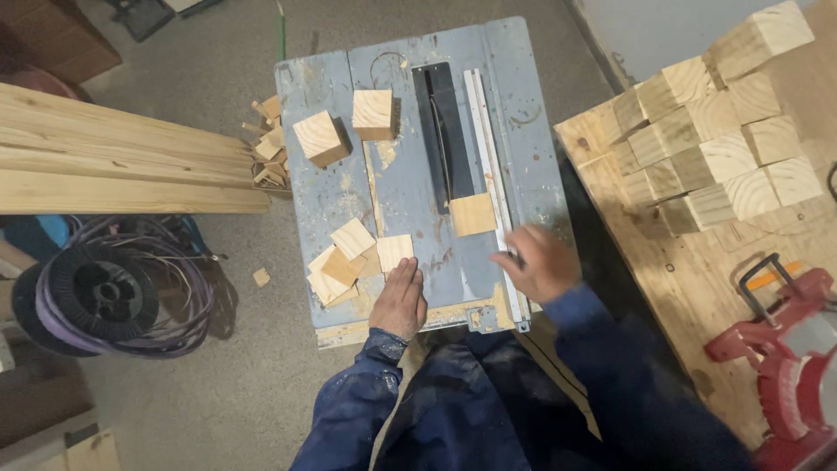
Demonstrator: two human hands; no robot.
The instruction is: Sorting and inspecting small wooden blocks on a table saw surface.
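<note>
**A:** Where do the hands stand now?

**B:** I see the left hand (399, 301) lying flat on the near part of the grey saw tabletop (410, 183), fingers straight and close together, holding nothing. Its fingertips touch the near edge of a thin square wood piece (395, 251). So this piece lies directly on the far side of the fingers, flat, with no clear long axis because it is almost square.

**A:** And the other hand?

**B:** The right hand (539, 262) is blurred. It rests at the white fence rail (495, 187) on the right side, and I cannot tell if its fingers grip the rail or only touch it. The flat square block (472, 214) lies just left of the rail and a little far from this hand, at the near end of the blade slot (445, 131). The right hand is the nearer one to it.

**A:** What is around them?

**B:** A loose pile of thin cut pieces (340, 266) lies just left of the left hand. Two thick blocks (349, 126) stand at the far left of the tabletop, well apart from both hands. On the right, a bench carries stacked blocks (724, 131); long boards (122, 157) lie on the left. Nothing stands between the left fingers and the thin piece.
</note>
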